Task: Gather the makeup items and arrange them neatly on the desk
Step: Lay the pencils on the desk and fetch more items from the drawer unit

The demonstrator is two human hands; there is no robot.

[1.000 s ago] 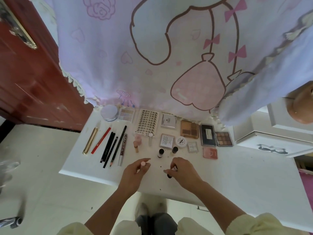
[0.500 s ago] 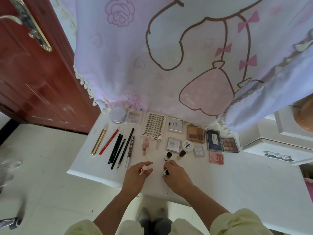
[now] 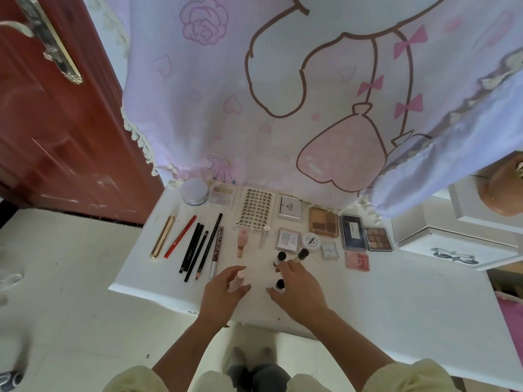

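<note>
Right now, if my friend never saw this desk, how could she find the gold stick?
Start at the white desk, on its end nearest the red door. A row of slim sticks lies there, and the gold stick is the outermost, beside the red pencil. It alone is shiny gold and thicker than the rest.

On the white desk (image 3: 368, 306), the left hand (image 3: 223, 292) pinches a pale pink tube (image 3: 240, 278). At its 3 o'clock, the right hand (image 3: 300, 292) curls round a black-capped bottle (image 3: 280, 284). Pencils (image 3: 192, 247) lie at the left hand's 10 o'clock, and palettes (image 3: 377, 239) at the right hand's 1 o'clock.
</note>
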